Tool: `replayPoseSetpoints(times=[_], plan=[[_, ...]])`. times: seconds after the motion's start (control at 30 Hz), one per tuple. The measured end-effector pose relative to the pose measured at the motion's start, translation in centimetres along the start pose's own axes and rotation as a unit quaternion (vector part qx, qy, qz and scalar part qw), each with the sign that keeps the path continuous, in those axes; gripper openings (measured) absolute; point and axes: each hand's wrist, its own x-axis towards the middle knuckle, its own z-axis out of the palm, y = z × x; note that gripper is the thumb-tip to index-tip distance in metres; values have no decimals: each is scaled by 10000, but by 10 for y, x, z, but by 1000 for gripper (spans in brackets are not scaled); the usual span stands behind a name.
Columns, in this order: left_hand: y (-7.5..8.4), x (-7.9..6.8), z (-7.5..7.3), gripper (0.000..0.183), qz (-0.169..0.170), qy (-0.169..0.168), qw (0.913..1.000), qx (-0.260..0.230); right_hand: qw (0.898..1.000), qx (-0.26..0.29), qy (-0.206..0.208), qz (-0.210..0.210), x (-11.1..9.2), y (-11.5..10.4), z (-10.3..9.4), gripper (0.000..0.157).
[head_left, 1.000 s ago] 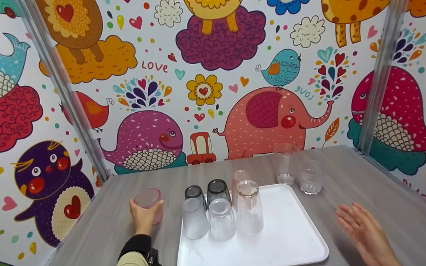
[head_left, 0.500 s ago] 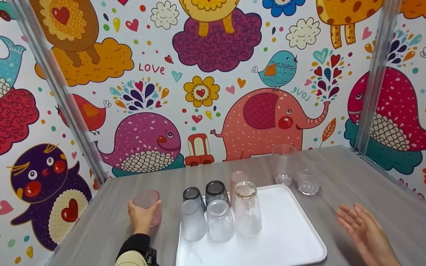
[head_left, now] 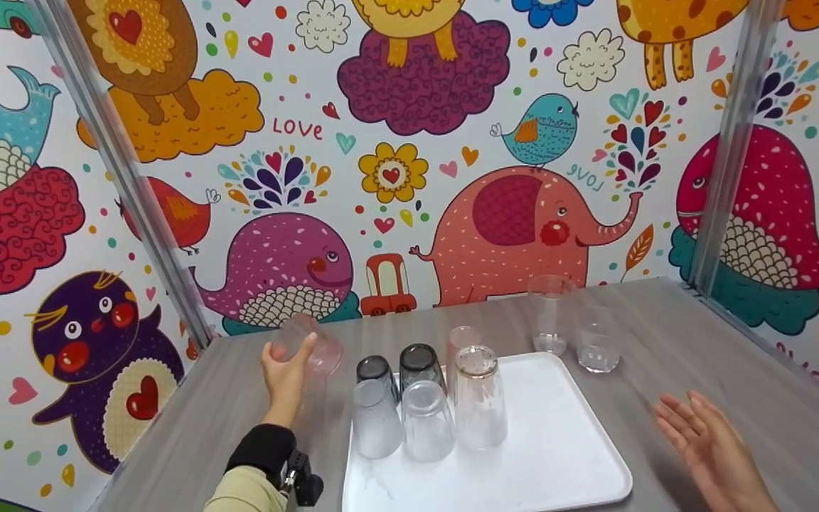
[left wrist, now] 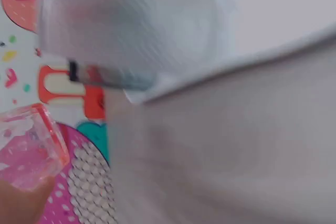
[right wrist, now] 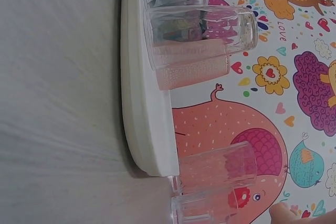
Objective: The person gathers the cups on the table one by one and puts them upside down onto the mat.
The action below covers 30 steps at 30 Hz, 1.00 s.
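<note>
My left hand [head_left: 287, 377] grips a pink drinking glass [head_left: 323, 352], tilted on its side and raised over the table left of the tray. In the left wrist view the pink glass's thick base [left wrist: 50, 135] shows at the left edge, with part of a finger [left wrist: 21, 200] below it. My right hand [head_left: 715, 448] is held right of the tray, palm turned inward, fingers extended, holding nothing. On the white tray [head_left: 559, 455] several glasses stand upside down: dark grey ones [head_left: 420, 363], clear ones [head_left: 427, 427], a tall clear one [head_left: 480, 409] and a pink one [head_left: 461, 341] behind it.
Two clear glasses stand mouth up beyond the tray's back right corner: a tall one [head_left: 550, 313] and a shorter one [head_left: 598, 345]. A patterned wall [head_left: 409, 92] closes off the back of the grey table [head_left: 694, 334], with metal posts [head_left: 722, 178] at the corners.
The left hand has lifted the pink glass from upright and tipped it over, its base swinging rightward, while moving slightly farther back. The right hand has barely moved.
</note>
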Motion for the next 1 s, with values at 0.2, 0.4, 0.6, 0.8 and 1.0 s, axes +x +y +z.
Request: replayPoseSetpoints(times=[0.2,0.4,0.6,0.8,1.0], plan=[[20,-11,31,75,-233,-23,9809,-1929,9997,245,-52,11,1,0,-2,63],[33,-29,53,68,-645,-717,9336,-3451,9994,260,-218,8,2,-1,-2,87],[36,-49,71,51,-1057,-891,9119,-3863,9998,169,-109,16,1,0,5,71],[34,-64,78,39,-1180,-1028,9108,-3820,9982,-93,-427,-422,-4,-4,24,88],[31,-76,84,42,-1240,-1044,9123,-3760,9750,-332,-990,-1960,-9,-6,75,45]])
